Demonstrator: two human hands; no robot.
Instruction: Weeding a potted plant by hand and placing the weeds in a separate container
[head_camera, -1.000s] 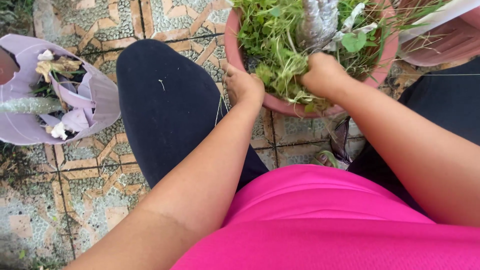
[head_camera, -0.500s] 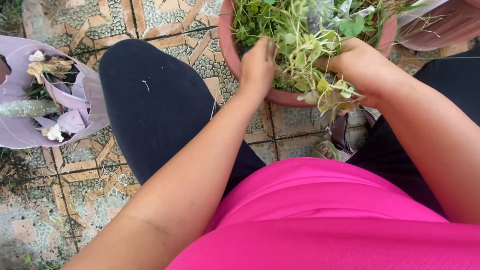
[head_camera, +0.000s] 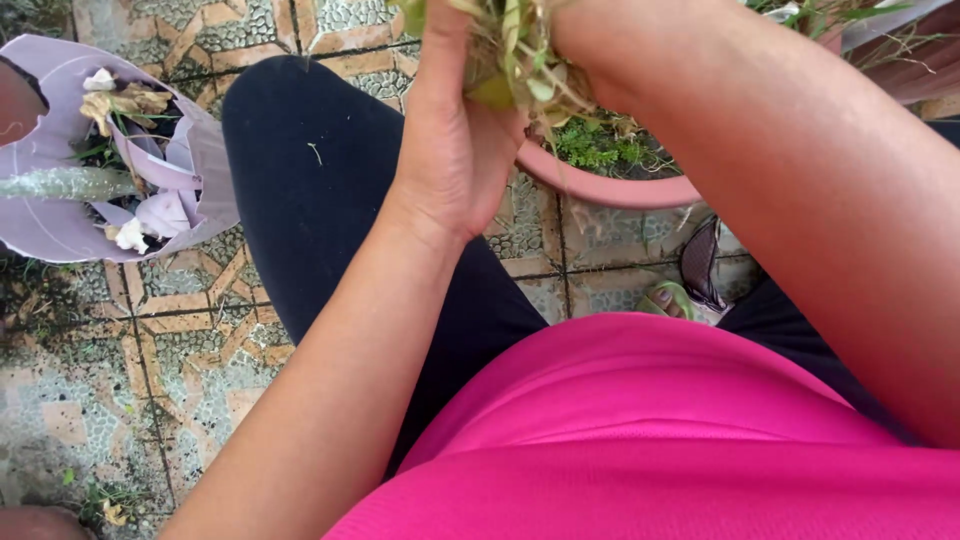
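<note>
- Head view, looking straight down: both hands are up close to the lens with a clump of pulled green weeds with pale stringy roots (head_camera: 515, 65) pinched between them.
- Left hand (head_camera: 455, 140) is at about 12 o'clock in the picture, palm turned toward the clump, fingers curled round its near side. So that grip is closed on the weeds, though the fingertips run out of the top edge.
- Right hand (head_camera: 600, 40) comes in from 1 o'clock. Only the wrist and heel of it show, pressed against the other side of the clump; I can't tell how far its fingers are closed.
- Weeds sit above the near rim of the round salmon-pink plastic flower pot (head_camera: 610, 188), which is at 1 o'clock on the patterned pebble-and-tile floor (head_camera: 180, 380). Small green growth is left in the pot's soil.
- Off at 9 o'clock, well apart, there's a lilac plastic planter with petal-shaped walls (head_camera: 60, 225), with a grey-green cactus stem and dried flowers in it.
- My read: this is the weeding step, a handful lifted free of the pot. Next move looks like it calls for keeping the bundle tight so loose bits don't drop onto the black-trousered knee (head_camera: 320, 180), then somewhere to put it.
</note>
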